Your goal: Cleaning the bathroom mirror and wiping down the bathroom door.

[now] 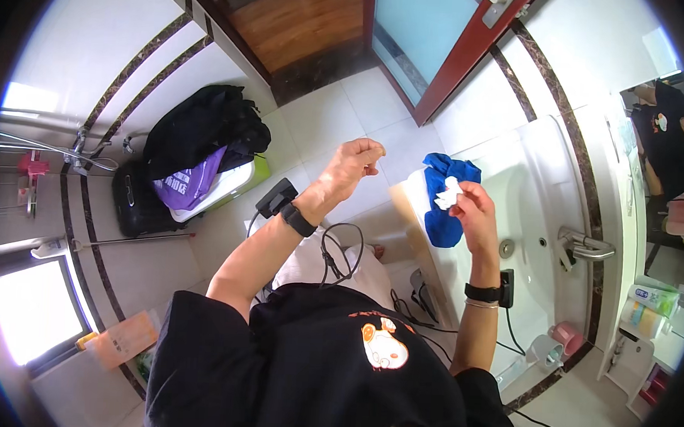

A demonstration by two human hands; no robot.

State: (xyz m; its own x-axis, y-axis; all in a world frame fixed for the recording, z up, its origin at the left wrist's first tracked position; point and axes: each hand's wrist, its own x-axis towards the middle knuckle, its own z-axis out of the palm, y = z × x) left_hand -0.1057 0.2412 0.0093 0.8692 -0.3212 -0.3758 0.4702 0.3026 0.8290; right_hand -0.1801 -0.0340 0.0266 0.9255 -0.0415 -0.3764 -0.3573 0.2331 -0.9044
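Note:
My right hand (476, 212) pinches a crumpled white tissue (448, 193) between thumb and fingers. Behind and below the tissue, a bunched blue cloth (444, 227) lies over the near edge of the white washbasin (531, 206). My left hand (353, 165) hovers over the tiled floor, to the left of the cloth. Its fingers are curled in towards the thumb, and nothing shows in them. Each wrist wears a black band, and a black device with a cable sits against each forearm.
A metal faucet (587, 246) juts over the basin, near a pink cup (566, 338) and a grey cup (545, 350). Black cables (340, 254) hang before my body. Dark clothes (207, 131) and a purple bag (192, 179) fill a bin at left. A glass door (426, 38) stands ajar ahead.

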